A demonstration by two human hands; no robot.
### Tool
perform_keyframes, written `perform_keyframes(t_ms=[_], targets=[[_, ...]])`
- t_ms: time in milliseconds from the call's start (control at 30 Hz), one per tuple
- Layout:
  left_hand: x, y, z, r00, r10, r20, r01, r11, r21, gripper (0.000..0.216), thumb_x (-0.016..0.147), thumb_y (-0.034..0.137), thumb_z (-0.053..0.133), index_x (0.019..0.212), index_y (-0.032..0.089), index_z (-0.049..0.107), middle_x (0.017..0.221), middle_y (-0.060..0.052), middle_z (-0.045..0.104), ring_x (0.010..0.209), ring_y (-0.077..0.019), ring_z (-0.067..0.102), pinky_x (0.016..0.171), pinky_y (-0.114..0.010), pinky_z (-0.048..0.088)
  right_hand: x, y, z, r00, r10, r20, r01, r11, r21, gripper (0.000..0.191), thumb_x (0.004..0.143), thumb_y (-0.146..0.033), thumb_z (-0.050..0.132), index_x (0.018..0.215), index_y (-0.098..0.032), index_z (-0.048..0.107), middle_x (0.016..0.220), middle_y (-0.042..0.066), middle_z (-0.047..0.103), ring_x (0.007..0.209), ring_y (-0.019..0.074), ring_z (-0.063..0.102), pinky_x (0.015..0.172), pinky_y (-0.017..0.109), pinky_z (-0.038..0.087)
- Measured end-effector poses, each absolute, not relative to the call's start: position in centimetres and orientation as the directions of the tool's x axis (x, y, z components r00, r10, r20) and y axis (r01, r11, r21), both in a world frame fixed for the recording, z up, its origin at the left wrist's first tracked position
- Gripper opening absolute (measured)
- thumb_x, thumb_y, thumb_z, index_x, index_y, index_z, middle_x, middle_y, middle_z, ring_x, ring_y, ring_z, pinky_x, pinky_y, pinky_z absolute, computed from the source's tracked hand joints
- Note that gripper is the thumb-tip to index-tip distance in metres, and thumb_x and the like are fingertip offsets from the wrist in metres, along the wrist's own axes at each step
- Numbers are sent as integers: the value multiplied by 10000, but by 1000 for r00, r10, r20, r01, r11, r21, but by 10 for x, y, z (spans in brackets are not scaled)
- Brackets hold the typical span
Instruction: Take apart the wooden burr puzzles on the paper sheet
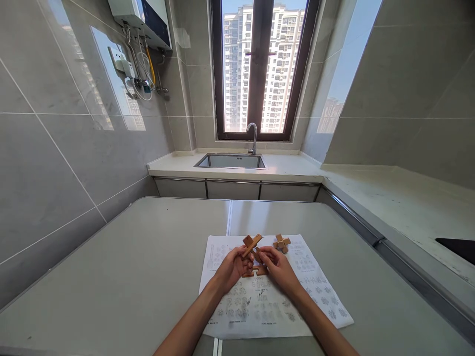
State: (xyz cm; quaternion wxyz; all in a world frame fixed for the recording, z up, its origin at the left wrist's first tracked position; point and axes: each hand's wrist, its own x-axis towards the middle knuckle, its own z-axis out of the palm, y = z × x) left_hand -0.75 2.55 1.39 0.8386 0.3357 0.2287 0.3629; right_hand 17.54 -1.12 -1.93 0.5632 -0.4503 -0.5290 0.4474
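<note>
My left hand is closed around some joined wooden puzzle pieces, which stick up crosswise above its fingers. Close beside it, my right hand has thumb and fingers pinched on a small wooden puzzle piece at the lower side of the joined pieces. Part of that small piece is hidden by the fingers. Under the hands, a notched flat wooden piece lies on the printed paper sheet. An assembled wooden burr puzzle sits on the sheet just beyond my right hand.
The sheet, with diagrams and pen marks, lies on a grey table. Beyond it are a counter with a sink and a faucet under a window. A white counter runs along the right; a tiled wall stands left.
</note>
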Motion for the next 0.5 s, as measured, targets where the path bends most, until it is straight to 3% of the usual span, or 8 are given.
perform_keyframes(t_ms=[200, 500], targets=[[-8, 22, 19, 648, 740, -178, -390, 524, 757, 539, 911, 672, 582, 1102, 176, 670, 675, 20, 596, 512, -112, 538, 582, -256, 432, 174, -13, -16, -29, 991, 127, -142, 122, -982, 406, 861, -585, 715, 1039, -221, 715, 864, 32, 714, 680, 180, 627, 653, 321, 547], [-10, 30, 11, 508, 828, -237, -460, 493, 738, 346, 933, 460, 673, 1090, 156, 718, 613, 40, 535, 447, -63, 442, 470, -193, 377, 174, -13, -15, -7, 993, 120, -109, 119, -987, 433, 820, -625, 728, 980, -222, 724, 795, 13, 682, 648, 179, 609, 641, 323, 541]])
